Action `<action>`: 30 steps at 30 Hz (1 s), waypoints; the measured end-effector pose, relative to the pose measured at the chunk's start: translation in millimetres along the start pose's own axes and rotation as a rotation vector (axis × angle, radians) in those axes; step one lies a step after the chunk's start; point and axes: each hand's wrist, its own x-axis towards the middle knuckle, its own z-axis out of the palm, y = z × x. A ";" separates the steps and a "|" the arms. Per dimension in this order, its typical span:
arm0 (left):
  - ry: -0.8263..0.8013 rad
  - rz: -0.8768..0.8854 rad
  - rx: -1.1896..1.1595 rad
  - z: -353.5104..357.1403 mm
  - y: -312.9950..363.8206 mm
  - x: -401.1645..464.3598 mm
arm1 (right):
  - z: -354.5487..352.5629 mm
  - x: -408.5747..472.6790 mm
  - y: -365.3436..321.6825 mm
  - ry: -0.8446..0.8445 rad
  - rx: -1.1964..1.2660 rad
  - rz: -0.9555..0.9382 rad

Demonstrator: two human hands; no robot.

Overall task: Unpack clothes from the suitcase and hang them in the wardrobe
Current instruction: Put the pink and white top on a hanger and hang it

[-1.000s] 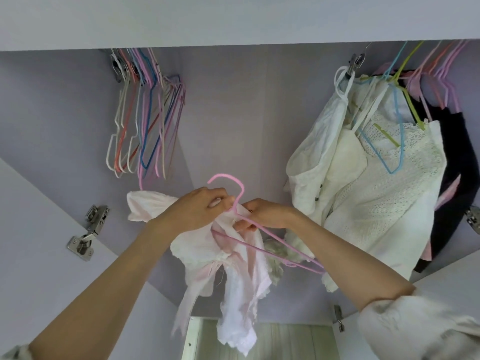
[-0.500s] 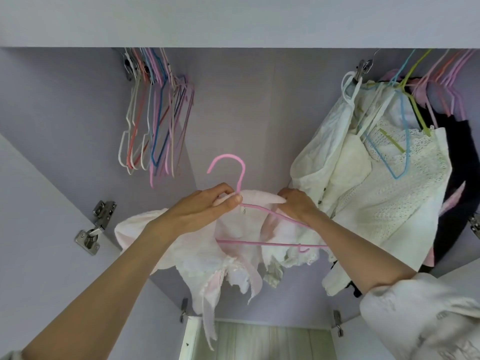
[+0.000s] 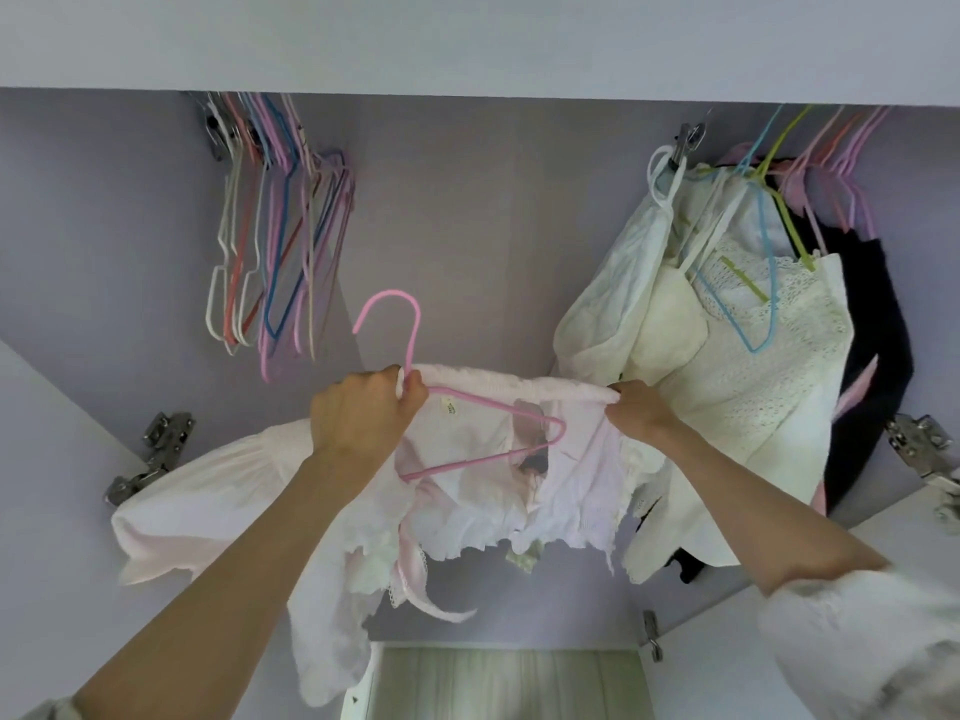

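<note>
Hands are held apart at the front of the open wardrobe, each clamped on the gathered neckline of a pale pink blouse [image 3: 467,491], which is stretched taut between them. The left hand [image 3: 358,418] grips one end of the neckline together with the neck of a pink hanger [image 3: 441,402]; the right hand [image 3: 639,413] pinches the other end. The hanger's triangle is seen lying against the inside of the blouse, its hook upright and free, so the garment is judged to be only partly threaded and not yet hung. One sleeve trails to the left and ribbons dangle below. Farther back, on the right, several white garments [image 3: 727,345] and a dark one are already hung on coloured hangers, which suggests that a fair part of the unpacking is done. At the far left a bunch of empty hangers [image 3: 275,241] hangs from the rail. The suitcase is not in view, so how many clothes remain cannot be told.
</note>
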 end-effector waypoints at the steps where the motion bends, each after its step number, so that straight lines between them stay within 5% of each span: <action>1: 0.012 0.004 0.006 1.9 1.2 1.5 | -1.0 -0.7 0.9 -0.007 0.007 0.010; 7: -0.031 -0.006 0.062 10.2 4.5 3.1 | -4.1 -3.8 -2.6 -0.038 0.172 0.080; 11: -0.062 -0.127 -0.249 13.8 2.8 8.2 | -8.8 -15.8 0.5 -0.480 0.044 0.121; 13: -0.066 -0.126 -0.363 16.0 1.7 11.5 | -9.4 -19.3 0.4 -0.560 0.023 0.098; 17: -0.073 -0.099 -0.459 10.5 6.1 17.0 | -20.3 -18.4 -14.9 -0.035 0.075 -0.277; 21: -0.074 -0.058 -0.510 1.4 17.7 19.5 | -18.6 -24.5 -35.6 -0.058 -0.187 -0.475; 30: -0.056 0.047 -0.517 -18.3 25.6 28.9 | -11.5 -48.5 -102.6 0.153 0.099 -0.711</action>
